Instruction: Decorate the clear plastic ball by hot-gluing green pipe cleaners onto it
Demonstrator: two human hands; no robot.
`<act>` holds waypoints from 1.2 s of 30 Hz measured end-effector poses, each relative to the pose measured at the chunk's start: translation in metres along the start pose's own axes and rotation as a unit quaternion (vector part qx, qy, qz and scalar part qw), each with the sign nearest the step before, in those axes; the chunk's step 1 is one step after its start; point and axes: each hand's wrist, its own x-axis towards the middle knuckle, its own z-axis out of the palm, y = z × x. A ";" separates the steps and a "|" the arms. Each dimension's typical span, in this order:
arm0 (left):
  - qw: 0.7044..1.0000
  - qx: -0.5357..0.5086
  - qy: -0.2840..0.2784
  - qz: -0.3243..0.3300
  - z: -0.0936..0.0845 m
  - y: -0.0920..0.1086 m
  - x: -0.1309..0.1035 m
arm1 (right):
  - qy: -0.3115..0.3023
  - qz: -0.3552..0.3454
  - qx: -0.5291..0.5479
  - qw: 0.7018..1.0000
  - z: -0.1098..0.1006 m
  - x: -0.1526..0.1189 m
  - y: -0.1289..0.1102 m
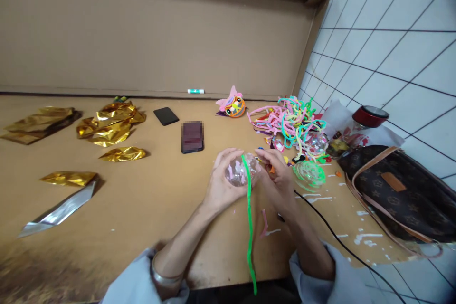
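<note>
A clear plastic ball (pixel 232 175) with pale pink pieces stuck on it rests in my left hand (pixel 220 181), whose fingers and thumb curl around its left side. My right hand (pixel 278 175) closes on the ball's right side, fingertips near the top. Between the two hands, a bright green pipe cleaner (pixel 250 218) lies over the ball and hangs down toward the table's front edge. Its upper end sits by my left fingertips. Under my right wrist lies a short pink piece (pixel 264 221) on the table.
Tangled colourful pipe cleaners (pixel 285 123) lie behind my right hand, beside a decorated ball (pixel 235 106). A green-covered dome (pixel 309 174), brown bag (pixel 399 190), red-lidded jar (pixel 368 116) and black cable (pixel 327 225) are right. Gold foil (pixel 110 123) and a dark phone-like object (pixel 192 136) lie left.
</note>
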 end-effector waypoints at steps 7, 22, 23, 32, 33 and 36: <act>0.999 -0.010 0.017 -0.025 -0.003 -0.009 0.003 | -0.015 -0.233 -0.193 0.953 0.004 -0.007 0.000; 0.998 0.007 0.003 -0.057 0.003 -0.008 0.000 | 0.059 -0.041 0.060 0.996 0.001 -0.005 -0.008; 0.999 0.006 0.005 -0.054 0.004 -0.009 0.000 | 0.058 -0.039 0.066 0.995 0.000 -0.005 -0.009; 0.998 0.006 0.011 -0.063 0.003 -0.007 0.000 | 0.038 -0.044 0.095 0.994 0.002 -0.006 -0.014; 0.998 0.003 0.010 -0.065 0.003 -0.007 0.000 | 0.036 -0.045 0.088 0.994 0.003 -0.006 -0.013; 0.997 0.001 0.010 -0.071 0.003 -0.008 0.000 | 0.035 -0.050 0.063 0.996 0.003 -0.005 -0.011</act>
